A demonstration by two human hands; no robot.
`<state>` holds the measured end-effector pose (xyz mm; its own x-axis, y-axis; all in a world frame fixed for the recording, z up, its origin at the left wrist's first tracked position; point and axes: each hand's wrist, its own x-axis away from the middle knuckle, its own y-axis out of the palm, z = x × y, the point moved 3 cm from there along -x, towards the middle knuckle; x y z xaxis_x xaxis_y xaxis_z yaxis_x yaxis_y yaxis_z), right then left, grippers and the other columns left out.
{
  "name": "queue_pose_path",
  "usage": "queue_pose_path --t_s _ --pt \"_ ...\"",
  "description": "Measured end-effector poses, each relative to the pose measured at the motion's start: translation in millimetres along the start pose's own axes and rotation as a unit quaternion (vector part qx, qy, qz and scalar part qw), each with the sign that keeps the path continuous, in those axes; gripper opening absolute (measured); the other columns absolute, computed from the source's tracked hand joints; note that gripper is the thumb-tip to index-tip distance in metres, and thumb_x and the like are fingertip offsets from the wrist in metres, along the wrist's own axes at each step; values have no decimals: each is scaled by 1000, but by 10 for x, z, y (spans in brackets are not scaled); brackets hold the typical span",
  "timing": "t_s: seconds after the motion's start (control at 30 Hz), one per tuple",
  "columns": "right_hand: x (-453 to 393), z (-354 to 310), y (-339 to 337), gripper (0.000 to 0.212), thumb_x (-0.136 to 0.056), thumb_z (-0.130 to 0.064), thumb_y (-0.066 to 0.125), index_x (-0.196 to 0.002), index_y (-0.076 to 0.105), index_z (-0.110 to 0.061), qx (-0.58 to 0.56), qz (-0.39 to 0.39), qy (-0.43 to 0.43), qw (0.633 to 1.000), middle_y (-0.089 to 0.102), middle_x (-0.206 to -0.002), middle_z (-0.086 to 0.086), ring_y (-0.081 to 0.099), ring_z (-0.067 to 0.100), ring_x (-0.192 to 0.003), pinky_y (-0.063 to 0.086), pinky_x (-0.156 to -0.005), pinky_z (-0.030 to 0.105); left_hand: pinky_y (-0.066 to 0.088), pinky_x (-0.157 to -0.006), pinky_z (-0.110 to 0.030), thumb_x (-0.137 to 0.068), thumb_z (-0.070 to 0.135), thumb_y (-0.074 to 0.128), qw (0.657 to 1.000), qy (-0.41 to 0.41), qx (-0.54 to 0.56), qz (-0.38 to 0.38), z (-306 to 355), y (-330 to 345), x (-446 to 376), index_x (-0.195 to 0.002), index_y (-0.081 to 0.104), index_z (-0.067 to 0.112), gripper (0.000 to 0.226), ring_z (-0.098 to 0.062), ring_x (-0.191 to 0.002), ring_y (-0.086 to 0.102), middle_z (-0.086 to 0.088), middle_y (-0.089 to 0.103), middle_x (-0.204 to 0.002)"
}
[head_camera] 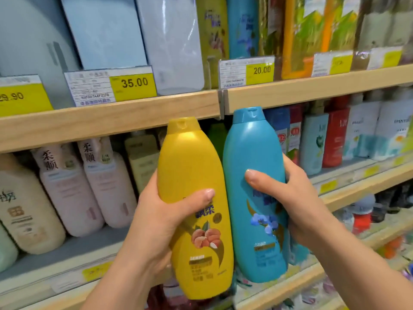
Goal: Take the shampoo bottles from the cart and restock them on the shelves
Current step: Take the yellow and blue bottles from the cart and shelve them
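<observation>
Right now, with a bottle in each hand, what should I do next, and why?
Probably lift the teal bottle in your right hand to the upper shelf: matching teal and yellow bottles stand there behind the 20.00 tag. The left hand holds the yellow bottle.

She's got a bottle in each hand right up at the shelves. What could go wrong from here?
1. Each bottle is held one-handed: the left hand grips the yellow bottle, the right hand the teal bottle. With no free hand, a slip could mean a drop.
2. Both caps sit close to the wooden shelf edge; lifting could knock them.
3. The pink bottles stand packed together, so pushing in could topple one.
</observation>
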<state>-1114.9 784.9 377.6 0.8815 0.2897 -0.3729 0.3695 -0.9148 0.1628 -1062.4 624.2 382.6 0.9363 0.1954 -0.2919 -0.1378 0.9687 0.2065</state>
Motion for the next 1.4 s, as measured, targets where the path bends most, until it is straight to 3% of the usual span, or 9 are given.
queue_pose_path --t_s 0.27,0.43,0.6,0.67,0.73,0.83,1.03,1.27,1.4 --pt "-515 -529 -809 38 -49 -32 73 -86 64 -27 -19 -120 -64 991 72 -81 -8 68 8 -71 52 -58 20 51 -44 -22 -4 38 87 995 89 -31 41 209 874 -321 -71 70 30 70 -15 -57 69 -1 74 -69" --pt "-785 -942 -992 29 -64 -19 65 -93 61 -20 -63 -198 -93 974 72 -77 -7 67 6 -66 50 -53 16 53 -46 -24 -6 47 86 987 139 -66 49 569 1170 -450 -73 71 32 70 -17 -60 70 -1 74 -73" --pt "-975 -1430 -976 47 -48 -24 71 -94 61 -23 -75 -236 -164 955 73 -82 -9 68 6 -72 51 -56 17 53 -47 -26 -8 48 85 973 197 -110 42 1043 1302 -571 -72 70 35 67 -18 -63 71 0 75 -74" --pt "-1057 -1608 -943 50 -49 -11 76 -95 61 -23 -63 -252 -194 946 73 -83 -9 69 7 -73 51 -57 17 53 -49 -25 -12 46 86 963 235 -127 23 1257 1358 -629 -79 69 32 71 -16 -64 71 2 74 -74" --pt "-1151 -1735 -942 45 -57 -8 72 -97 60 -22 -55 -247 -212 944 73 -86 -6 69 9 -75 52 -57 18 53 -50 -23 -20 32 88 953 265 -148 23 1428 1399 -700 -90 64 27 75 -14 -66 71 5 74 -75" --pt "-1277 -1944 -898 43 -58 -15 72 -98 59 -20 -45 -236 -263 934 72 -87 -4 69 12 -78 54 -62 21 52 -50 -20 -49 11 73 941 302 -154 17 1678 1433 -802 -91 58 26 47 -8 -64 70 10 73 -71" --pt "-1478 -2211 -776 63 -41 -24 81 -98 56 -28 -25 -184 -376 908 71 -87 -10 67 10 -85 53 -69 24 55 -59 -23 -25 42 86 916 361 -172 -12 1994 1421 -954 -103 56 26 85 -12 -79 70 8 74 -86" --pt "-1714 -2058 -731 57 -44 -23 77 -96 53 -32 -25 -160 -361 918 67 -90 -11 66 7 -86 54 -69 22 55 -62 -24 -23 40 89 923 336 -184 13 1950 1300 -1212 -100 57 32 84 -14 -84 69 10 73 -88" --pt "-1807 -1883 -745 51 -55 -15 74 -98 52 -30 -4 -158 -321 934 64 -97 -4 65 8 -88 54 -69 23 54 -61 -22 -36 16 83 932 307 -190 34 1810 1224 -1342 -95 57 31 66 -12 -82 68 10 73 -83"
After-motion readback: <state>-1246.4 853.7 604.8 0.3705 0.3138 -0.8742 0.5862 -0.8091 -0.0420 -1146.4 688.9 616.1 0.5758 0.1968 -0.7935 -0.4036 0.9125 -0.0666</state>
